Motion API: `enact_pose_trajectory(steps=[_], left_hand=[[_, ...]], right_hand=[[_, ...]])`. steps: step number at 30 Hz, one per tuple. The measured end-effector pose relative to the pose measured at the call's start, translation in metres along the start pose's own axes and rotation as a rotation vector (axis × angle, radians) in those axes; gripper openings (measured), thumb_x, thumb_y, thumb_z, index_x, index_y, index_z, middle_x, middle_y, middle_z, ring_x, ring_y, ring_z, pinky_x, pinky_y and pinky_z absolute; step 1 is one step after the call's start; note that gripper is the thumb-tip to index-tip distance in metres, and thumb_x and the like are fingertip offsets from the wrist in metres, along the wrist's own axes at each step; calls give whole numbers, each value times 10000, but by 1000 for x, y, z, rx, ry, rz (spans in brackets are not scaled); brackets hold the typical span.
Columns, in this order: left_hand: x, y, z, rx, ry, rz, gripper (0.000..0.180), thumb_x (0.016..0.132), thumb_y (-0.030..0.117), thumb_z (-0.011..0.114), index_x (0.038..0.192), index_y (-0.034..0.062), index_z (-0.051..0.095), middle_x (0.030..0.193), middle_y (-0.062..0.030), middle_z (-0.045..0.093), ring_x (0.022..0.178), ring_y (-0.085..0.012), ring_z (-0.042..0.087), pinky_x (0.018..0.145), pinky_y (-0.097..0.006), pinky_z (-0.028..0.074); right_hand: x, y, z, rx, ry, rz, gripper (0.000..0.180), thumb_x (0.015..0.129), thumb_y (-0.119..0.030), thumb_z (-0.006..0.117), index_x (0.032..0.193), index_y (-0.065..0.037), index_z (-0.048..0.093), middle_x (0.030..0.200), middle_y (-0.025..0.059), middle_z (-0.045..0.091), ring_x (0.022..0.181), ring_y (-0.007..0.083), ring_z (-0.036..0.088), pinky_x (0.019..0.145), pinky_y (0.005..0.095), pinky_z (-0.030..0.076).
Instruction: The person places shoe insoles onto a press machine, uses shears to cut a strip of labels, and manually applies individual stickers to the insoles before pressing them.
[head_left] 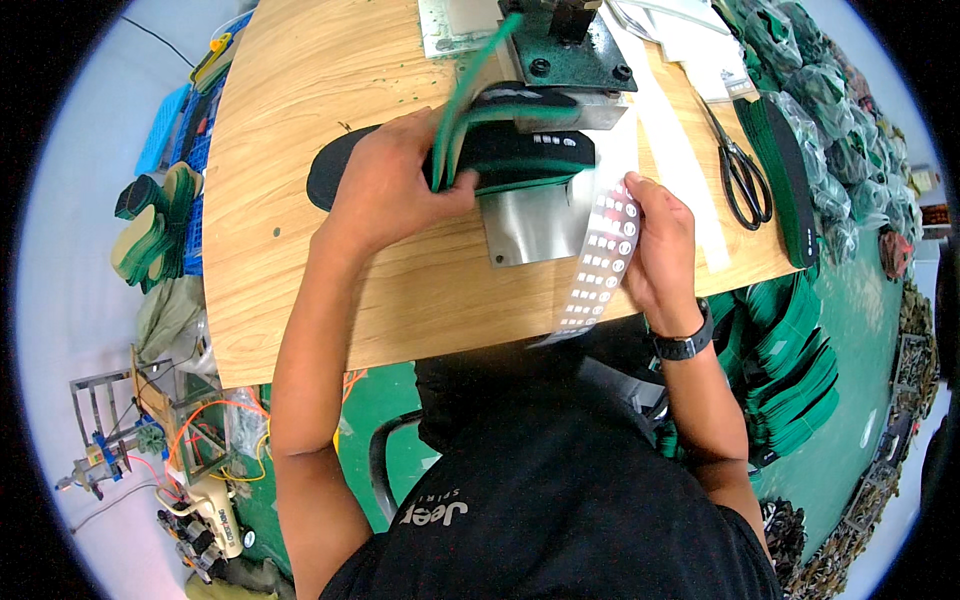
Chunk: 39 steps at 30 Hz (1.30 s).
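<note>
My left hand [390, 185] is closed around black insoles [530, 152] with green edges. Their bent upper layer is smeared by motion, and the lower toe bears small white print. They are over a bare metal plate [535, 228], under the head of a press [575, 50]. Behind my left wrist, a black insole end [335, 165] rests on the table; I cannot tell whether it belongs to the held ones. Between thumb and fingers, my right hand [662, 245] pinches a clear strip of white transfer labels [603, 245], which hangs toward the table's front edge.
Black-handled scissors [742, 185] lie on the wooden table [275, 290] at right, beside a row of insoles [775, 170]. Green insole stacks [790, 370] sit below the right edge. Bagged bundles [835, 110] line the far right. More insoles [160, 225] stand left of the table.
</note>
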<state>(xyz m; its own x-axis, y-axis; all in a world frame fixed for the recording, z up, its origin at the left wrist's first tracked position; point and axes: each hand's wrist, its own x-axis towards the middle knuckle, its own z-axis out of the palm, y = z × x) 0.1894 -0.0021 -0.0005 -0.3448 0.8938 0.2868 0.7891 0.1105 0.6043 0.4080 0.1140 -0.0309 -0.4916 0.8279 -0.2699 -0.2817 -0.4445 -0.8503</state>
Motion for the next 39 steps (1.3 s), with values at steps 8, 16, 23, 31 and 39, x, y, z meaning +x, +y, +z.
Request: enact_pose_trajectory(steps=[8, 16, 23, 31, 39], left_hand=[[-4, -18, -3, -503, 348, -236, 88, 739, 91, 573, 760, 9, 597, 623, 35, 525, 572, -47, 459, 523, -250, 401], [-4, -17, -3, -429, 311, -179, 119, 734, 123, 586, 735, 4, 592, 617, 14, 543, 582, -71, 479, 550, -258, 420], [-7, -17, 0, -364, 288, -228, 133, 727, 140, 613, 747, 9, 611, 603, -1, 548, 590, -73, 487, 565, -253, 431], [2, -10, 4, -49, 3, -1, 644, 661, 257, 763, 1228, 54, 537, 939, -165, 642, 871, -328, 611, 788, -377, 481], [3, -7, 10, 128, 33, 124, 679, 628, 250, 774, 1231, 66, 521, 922, -182, 631, 900, -377, 586, 806, -429, 464]], right_hand=[[12, 5, 22, -179, -147, 158, 219, 900, -139, 546, 759, 24, 582, 639, 68, 596, 477, 122, 554, 408, 242, 429], [16, 6, 24, -212, -168, 155, 233, 899, -143, 551, 737, 21, 582, 623, 72, 597, 461, 120, 549, 389, 239, 416], [17, 8, 22, -254, -152, 181, 247, 898, -156, 569, 719, 13, 587, 613, 59, 599, 466, 105, 543, 401, 229, 404], [13, 13, 20, -298, -137, 129, 274, 907, -212, 583, 724, -10, 605, 620, 35, 602, 483, 76, 523, 439, 202, 387], [10, 12, 19, -211, -158, 71, 255, 910, -186, 567, 746, 5, 609, 661, 36, 605, 514, 81, 541, 466, 207, 424]])
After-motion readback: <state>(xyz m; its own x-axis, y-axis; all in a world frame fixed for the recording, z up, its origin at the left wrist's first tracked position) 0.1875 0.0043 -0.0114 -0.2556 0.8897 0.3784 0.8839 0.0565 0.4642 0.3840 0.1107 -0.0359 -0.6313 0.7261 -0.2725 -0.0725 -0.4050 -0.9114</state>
